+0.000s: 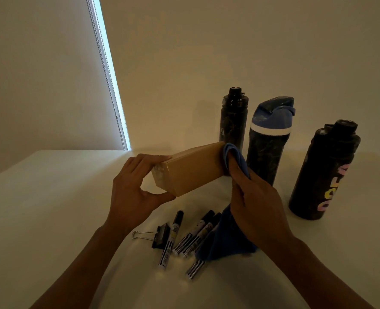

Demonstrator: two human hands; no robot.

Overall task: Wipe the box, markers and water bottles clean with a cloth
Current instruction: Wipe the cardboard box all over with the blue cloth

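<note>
My left hand grips the near end of a brown cardboard box, held above the white table between fingers on top and thumb below. My right hand holds a blue cloth and presses it against the box's far right end; the rest of the cloth hangs down over the table. Several black-and-white markers lie below the box, some partly under the cloth. Three water bottles stand behind: a black one, a blue-lidded one and a black one with coloured letters.
A black binder clip with a wire handle lies left of the markers. A wall rises right behind the bottles, and a window blind with a bright gap hangs at the left. The room is dim.
</note>
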